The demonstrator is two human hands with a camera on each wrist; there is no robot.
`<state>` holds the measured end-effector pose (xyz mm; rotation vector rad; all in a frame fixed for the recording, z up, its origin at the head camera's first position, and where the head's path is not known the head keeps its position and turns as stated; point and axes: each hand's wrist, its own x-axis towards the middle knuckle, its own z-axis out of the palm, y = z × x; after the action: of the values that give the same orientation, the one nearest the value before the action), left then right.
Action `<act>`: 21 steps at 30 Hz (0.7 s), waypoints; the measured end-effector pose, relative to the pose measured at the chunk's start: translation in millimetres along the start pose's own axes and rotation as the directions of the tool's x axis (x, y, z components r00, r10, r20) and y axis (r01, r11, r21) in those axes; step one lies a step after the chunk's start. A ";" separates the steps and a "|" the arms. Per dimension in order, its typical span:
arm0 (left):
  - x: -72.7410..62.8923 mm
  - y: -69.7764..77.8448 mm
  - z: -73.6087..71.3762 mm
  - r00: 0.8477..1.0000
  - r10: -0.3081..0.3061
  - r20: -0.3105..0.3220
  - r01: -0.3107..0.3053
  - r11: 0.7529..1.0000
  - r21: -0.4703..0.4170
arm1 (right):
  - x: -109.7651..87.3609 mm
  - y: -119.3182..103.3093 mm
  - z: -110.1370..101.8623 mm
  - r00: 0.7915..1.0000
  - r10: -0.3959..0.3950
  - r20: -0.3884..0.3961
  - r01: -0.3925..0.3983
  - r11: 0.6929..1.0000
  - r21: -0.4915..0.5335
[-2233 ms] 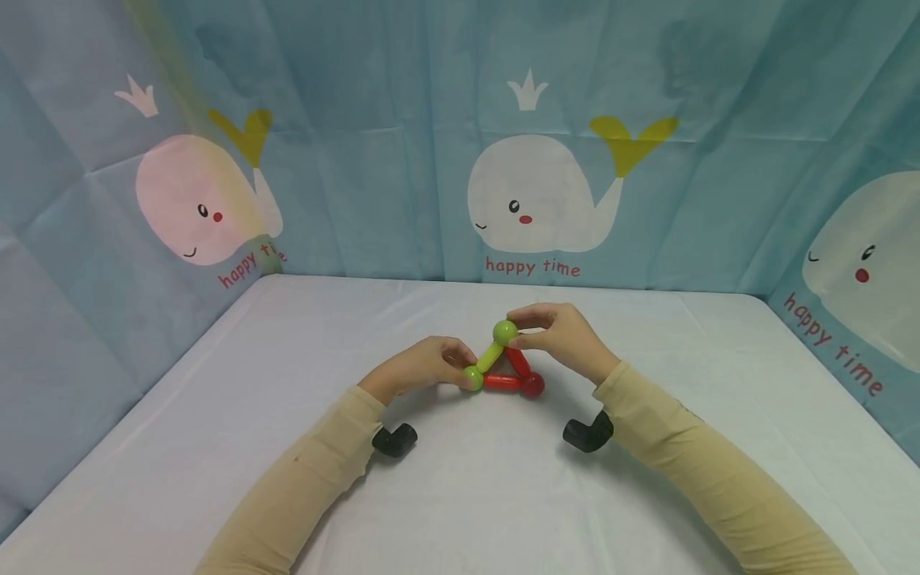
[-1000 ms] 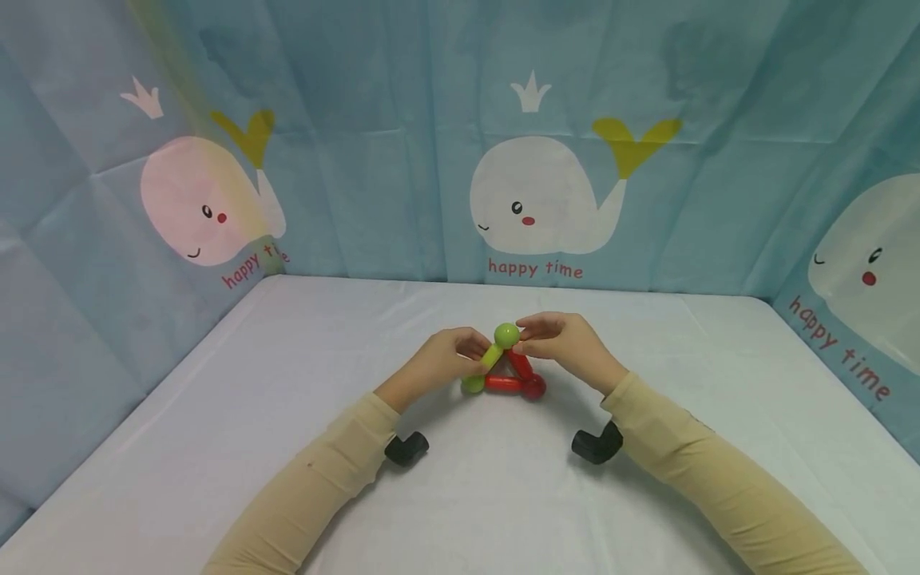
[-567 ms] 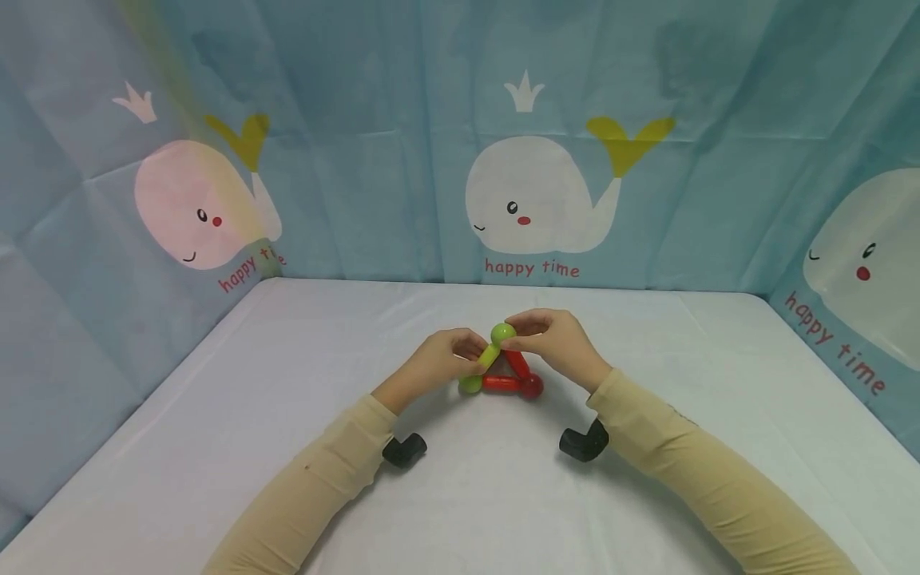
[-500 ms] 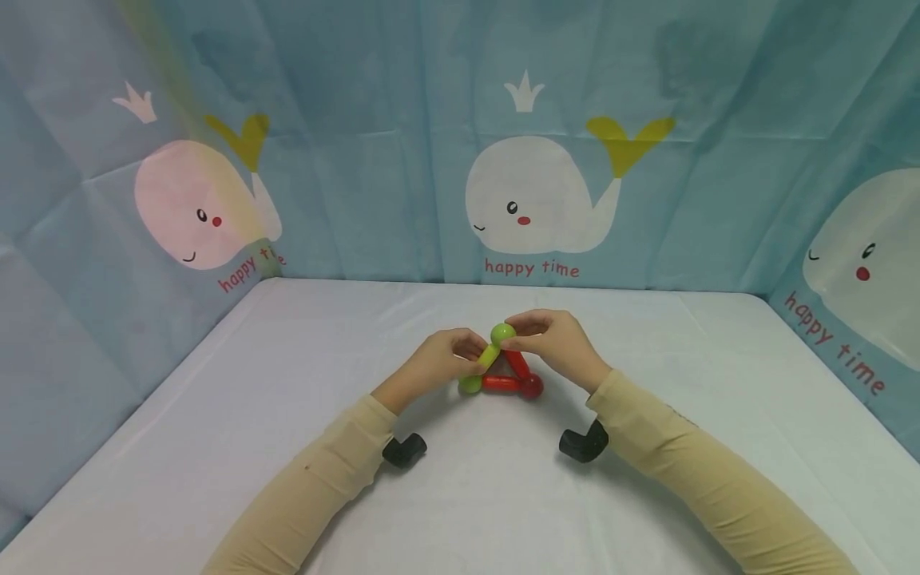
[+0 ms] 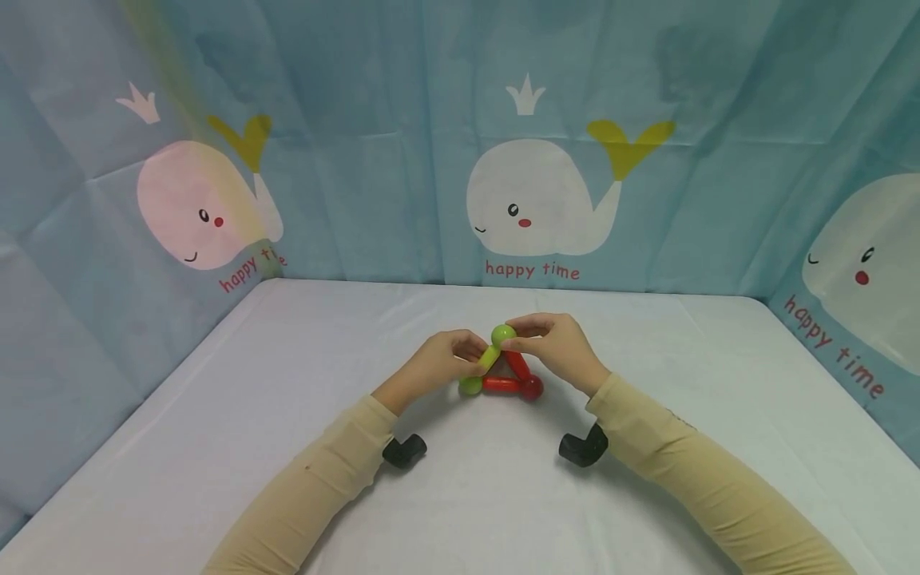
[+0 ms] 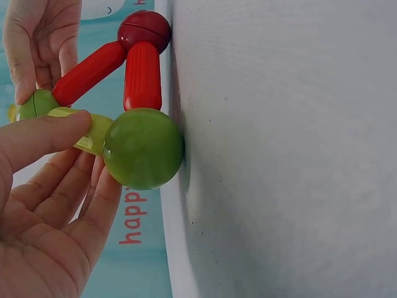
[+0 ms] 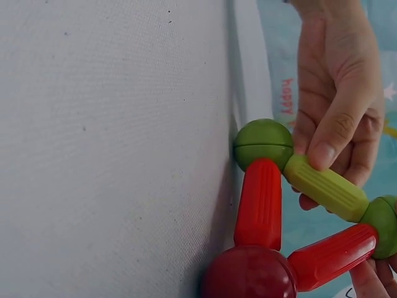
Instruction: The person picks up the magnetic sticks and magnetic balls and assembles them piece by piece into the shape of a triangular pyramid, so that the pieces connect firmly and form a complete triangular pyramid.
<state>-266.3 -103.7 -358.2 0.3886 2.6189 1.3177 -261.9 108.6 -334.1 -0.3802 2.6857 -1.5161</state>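
Note:
A triangle of toy building rods and balls stands on the white table in the middle of the head view. Its base is a red rod (image 5: 501, 385) between a green ball (image 6: 144, 149) and a dark red ball (image 5: 531, 387). A second red rod (image 7: 334, 256) and a yellow-green rod (image 7: 329, 189) slope up to the top green ball (image 5: 504, 335). My left hand (image 5: 440, 363) pinches the yellow-green rod between thumb and fingers. At the peak, my right hand (image 5: 557, 345) holds the top green ball from the right, its fingertips partly hidden behind it.
White cloth covers the table (image 5: 460, 495). A black angled piece (image 5: 406, 451) sits by the left cuff and a similar black piece (image 5: 584, 446) by the right cuff. Behind hangs a blue curtain (image 5: 374, 200) printed with whales.
My left hand has shifted from the lower left green ball onto the yellow-green rod. My right hand drew slightly back from the top green ball, then took hold of it again.

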 end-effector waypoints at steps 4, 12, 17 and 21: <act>-1.4 -0.2 -3.8 1.000 -0.016 0.020 0.015 0.999 0.034 | 0.3 1.0 0.1 1.000 -0.007 0.005 0.007 1.000 0.008; -1.8 -8.9 -13.7 0.987 -0.104 0.126 0.097 0.993 0.065 | 1.6 -2.0 0.5 1.000 0.022 0.019 -0.022 0.999 0.034; 0.1 -11.5 -14.4 0.986 -0.111 0.121 0.106 0.993 0.053 | 1.3 -3.7 2.1 1.000 0.007 -0.016 -0.007 1.000 -0.008; 0.8 -11.1 -14.7 0.986 -0.115 0.120 0.111 0.993 0.042 | 1.1 -3.1 3.5 0.999 -0.011 -0.035 0.010 1.000 -0.025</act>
<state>-272.7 -120.9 -358.5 0.3107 2.5253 1.1755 -261.8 103.9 -333.2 -0.3733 2.7358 -1.5073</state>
